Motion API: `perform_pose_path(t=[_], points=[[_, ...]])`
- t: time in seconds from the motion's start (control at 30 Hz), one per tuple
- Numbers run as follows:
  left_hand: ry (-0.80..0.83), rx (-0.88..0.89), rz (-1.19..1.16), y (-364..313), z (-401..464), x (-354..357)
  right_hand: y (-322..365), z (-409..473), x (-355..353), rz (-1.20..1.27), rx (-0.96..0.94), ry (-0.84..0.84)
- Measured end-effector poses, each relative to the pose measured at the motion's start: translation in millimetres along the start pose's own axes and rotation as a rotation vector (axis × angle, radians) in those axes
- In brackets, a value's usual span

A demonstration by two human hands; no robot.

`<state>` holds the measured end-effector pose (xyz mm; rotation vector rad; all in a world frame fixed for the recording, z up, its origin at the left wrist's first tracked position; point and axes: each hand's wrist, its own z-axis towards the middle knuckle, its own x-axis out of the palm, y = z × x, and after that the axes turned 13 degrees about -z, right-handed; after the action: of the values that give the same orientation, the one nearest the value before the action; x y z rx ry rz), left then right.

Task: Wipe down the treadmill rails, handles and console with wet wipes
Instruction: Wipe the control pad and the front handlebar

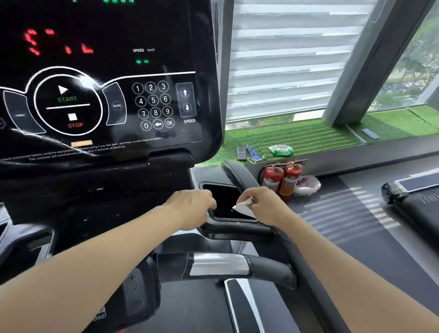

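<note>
Head view: our right hand pinches a wipe over the tray; left hand grips its rim; extinguishers stand far right.

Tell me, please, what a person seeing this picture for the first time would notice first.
The big black console fills the upper left, with red digits glowing and a START/STOP ring beside a number keypad. Below it, at centre, the right hand pinches a white wet wipe over the tray recess, with the left hand at the tray's left edge. Two red fire extinguishers stand behind, by the window.
</note>
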<state>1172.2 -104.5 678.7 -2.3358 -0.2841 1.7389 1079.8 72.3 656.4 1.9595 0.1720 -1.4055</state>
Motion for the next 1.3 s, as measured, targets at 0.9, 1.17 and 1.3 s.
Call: perform_pose_path(t=[0.9, 1.17, 1.3], points=[[0.146, -0.039, 0.017, -16, 11, 19, 13, -10, 19, -0.442, -0.054, 0.169], [0.146, -0.039, 0.002, -16, 12, 19, 18, -11, 21, -0.389, -0.05, 0.175], [0.147, -0.032, 0.001, -13, 13, 20, 9, -11, 16, -0.404, -0.03, 0.192]])
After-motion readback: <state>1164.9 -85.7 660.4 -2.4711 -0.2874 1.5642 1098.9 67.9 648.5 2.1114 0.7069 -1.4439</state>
